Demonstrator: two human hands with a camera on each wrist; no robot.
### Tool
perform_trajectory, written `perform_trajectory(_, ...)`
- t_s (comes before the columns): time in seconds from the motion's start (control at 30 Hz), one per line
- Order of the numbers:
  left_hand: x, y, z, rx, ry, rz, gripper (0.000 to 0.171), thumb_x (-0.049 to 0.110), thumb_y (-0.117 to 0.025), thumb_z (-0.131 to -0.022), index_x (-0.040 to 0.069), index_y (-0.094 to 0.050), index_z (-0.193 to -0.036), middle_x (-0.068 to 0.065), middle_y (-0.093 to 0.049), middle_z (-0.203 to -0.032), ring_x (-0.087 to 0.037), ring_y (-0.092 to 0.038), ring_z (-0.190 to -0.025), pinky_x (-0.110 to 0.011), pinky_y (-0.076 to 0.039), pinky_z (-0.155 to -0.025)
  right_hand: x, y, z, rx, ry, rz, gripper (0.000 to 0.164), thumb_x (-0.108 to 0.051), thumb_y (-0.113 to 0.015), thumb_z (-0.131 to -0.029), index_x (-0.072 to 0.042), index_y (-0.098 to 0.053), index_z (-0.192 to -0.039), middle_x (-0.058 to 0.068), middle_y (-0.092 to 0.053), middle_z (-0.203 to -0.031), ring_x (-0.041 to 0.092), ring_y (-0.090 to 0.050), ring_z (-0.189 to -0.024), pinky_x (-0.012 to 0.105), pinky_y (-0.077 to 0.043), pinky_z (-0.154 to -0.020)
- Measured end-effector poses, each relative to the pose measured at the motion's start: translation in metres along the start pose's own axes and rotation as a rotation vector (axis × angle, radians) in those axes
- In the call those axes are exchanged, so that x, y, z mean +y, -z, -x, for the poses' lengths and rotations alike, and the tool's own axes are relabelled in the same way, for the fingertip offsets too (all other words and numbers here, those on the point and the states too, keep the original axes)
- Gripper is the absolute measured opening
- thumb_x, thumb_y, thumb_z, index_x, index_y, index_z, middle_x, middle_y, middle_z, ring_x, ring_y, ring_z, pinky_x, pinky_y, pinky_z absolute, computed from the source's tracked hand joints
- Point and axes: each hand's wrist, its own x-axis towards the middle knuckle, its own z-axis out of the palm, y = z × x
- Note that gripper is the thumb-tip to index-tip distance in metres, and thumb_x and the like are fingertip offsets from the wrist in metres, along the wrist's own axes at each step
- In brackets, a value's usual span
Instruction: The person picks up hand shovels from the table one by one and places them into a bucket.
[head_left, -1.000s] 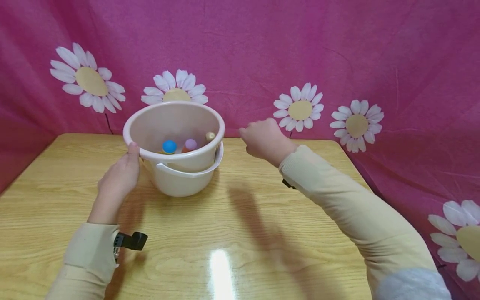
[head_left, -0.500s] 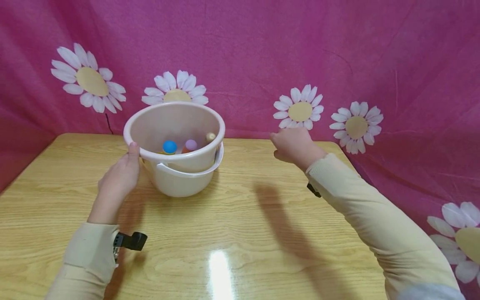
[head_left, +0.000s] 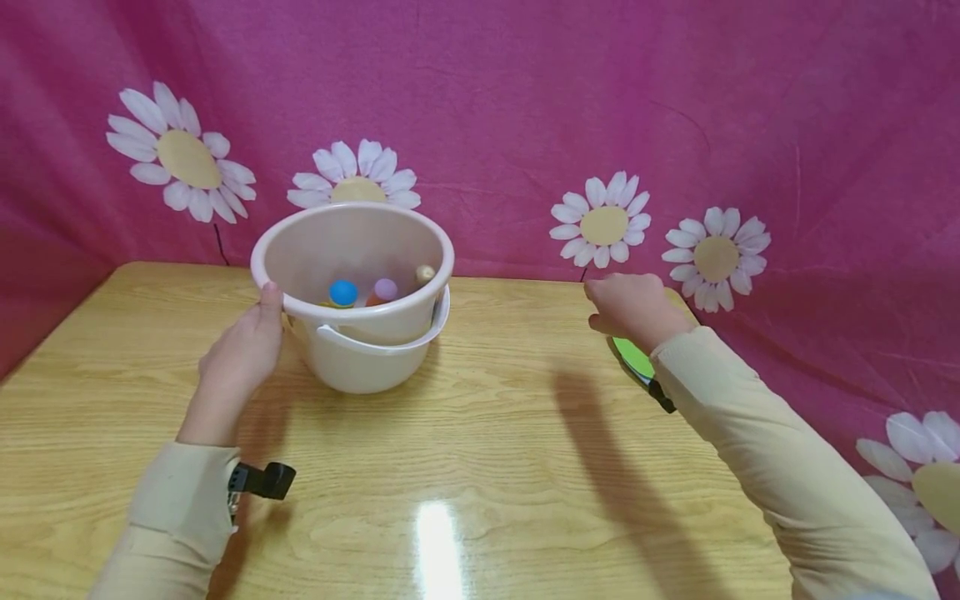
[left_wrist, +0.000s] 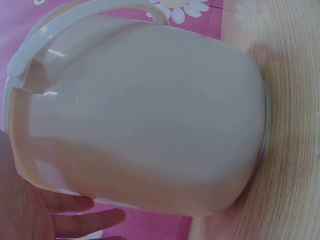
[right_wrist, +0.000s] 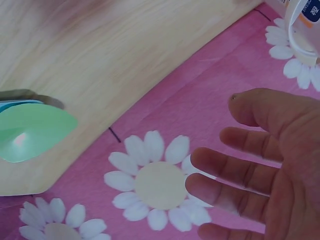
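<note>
A cream-white bucket stands upright at the back left of the table, its handle hanging down in front. My left hand holds its left rim, thumb on top; in the left wrist view the fingers lie along the outer wall. Inside the bucket show a blue round thing, a purple-topped orange thing and a small beige knob. My right hand hovers with nothing in it, fingers loosely extended. Below it lies a bright green rounded thing with blue beneath, partly hidden in the head view.
The wooden table ends at a pink cloth printed with white daisies, behind and to the right. Black camera mounts are strapped to both wrists, such as the left mount.
My right hand has moved away from the bucket, to the right and a little nearer. The green thing has come into view beneath it. The left hand and bucket keep their places.
</note>
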Motion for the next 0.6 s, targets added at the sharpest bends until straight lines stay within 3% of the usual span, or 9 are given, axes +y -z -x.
perform_trajectory(0.1,-0.001,0.000,0.000,0.009,-0.005,-0.004,0.086,0.055,0.011,-0.087,-0.002,-0.033,-0.133,-0.031,-0.035,-0.130,-0.052,-0.033,-0.114,-0.063,-0.029,-0.078,0.005,-0.005,0.003,-0.006,-0.010,-0.013,0.018,-0.015,-0.066,-0.077,-0.006,-0.058,-0.089,0.003,-0.057,-0.068,0.020,-0.052,-0.060,0.043,-0.046,-0.053)
perform_trajectory(0.4,-0.002,-0.001,0.000,0.008,-0.011,-0.003,0.086,0.055,0.011,-0.088,-0.002,-0.035,-0.132,-0.029,-0.042,-0.126,-0.051,-0.035,-0.114,-0.063,-0.029,-0.078,0.025,-0.020,0.011,-0.032,-0.056,-0.053,0.027,-0.018,-0.063,-0.079,-0.004,-0.058,-0.101,0.012,-0.063,-0.091,0.026,-0.057,-0.075,0.053,-0.044,-0.062)
perform_trajectory(0.6,-0.002,-0.001,0.000,0.017,-0.017,-0.001,0.085,0.055,0.011,-0.088,-0.003,-0.034,-0.133,-0.028,-0.045,-0.124,-0.050,-0.035,-0.114,-0.063,-0.029,-0.078,0.039,-0.029,0.017,-0.049,-0.070,-0.080,0.028,-0.017,-0.064,-0.078,-0.002,-0.058,-0.101,0.014,-0.062,-0.093,0.024,-0.056,-0.073,0.048,-0.045,-0.058)
